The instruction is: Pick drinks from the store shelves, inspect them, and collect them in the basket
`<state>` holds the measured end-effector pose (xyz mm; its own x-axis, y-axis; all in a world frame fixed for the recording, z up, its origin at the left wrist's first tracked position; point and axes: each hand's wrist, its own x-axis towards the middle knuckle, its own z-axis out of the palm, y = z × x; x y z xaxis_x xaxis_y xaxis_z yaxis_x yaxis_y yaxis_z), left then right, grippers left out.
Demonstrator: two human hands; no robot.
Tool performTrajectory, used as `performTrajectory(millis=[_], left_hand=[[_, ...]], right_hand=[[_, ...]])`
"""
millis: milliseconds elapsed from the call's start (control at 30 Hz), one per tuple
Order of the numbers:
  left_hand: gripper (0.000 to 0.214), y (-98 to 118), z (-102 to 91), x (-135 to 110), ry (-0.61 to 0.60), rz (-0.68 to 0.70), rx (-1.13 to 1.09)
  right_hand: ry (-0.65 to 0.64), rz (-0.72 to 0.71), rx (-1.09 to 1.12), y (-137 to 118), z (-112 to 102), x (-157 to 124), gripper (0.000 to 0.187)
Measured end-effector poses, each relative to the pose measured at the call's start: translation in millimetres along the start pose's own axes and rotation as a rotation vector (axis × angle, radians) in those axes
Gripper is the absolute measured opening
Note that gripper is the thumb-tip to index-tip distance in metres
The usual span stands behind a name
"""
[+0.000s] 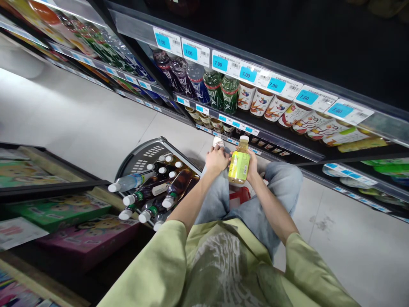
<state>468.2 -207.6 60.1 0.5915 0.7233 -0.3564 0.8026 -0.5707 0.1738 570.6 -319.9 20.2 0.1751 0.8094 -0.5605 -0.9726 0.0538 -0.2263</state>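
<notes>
A drink bottle (239,162) with a yellow-green label and a white cap stands upright in front of my knees. My right hand (252,165) is closed around its right side and back. My left hand (217,160) lies back-up over my left knee, just left of the bottle, its fingers loosely stretched. Fingertips show at the bottle's left edge; which hand they belong to is hard to make out. Left of my legs is a grey basket (140,155) holding several white-capped bottles (174,187), most with dark drink and one clear.
Ahead runs a shelf (268,128) with rows of bottled drinks (262,102) behind price tags (246,74). At left, a low shelf carries green and pink boxes (92,234). Something red (239,195) shows between my legs. Tiled floor (73,106) lies beyond the basket.
</notes>
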Motion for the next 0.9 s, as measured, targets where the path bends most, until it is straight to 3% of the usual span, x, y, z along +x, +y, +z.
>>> performTrajectory(millis=[633,900], left_hand=[[0.038,-3.8,5.3,3.2,0.008,-0.001,-0.021],[0.037,-2.2,2.6,2.6,-0.005,-0.007,-0.025]], right_hand=[[0.005,0.004,0.020,1.9,3.8,-0.8,0.042],[-0.030,0.049,-0.002,5.0,-3.6,3.3,0.054]])
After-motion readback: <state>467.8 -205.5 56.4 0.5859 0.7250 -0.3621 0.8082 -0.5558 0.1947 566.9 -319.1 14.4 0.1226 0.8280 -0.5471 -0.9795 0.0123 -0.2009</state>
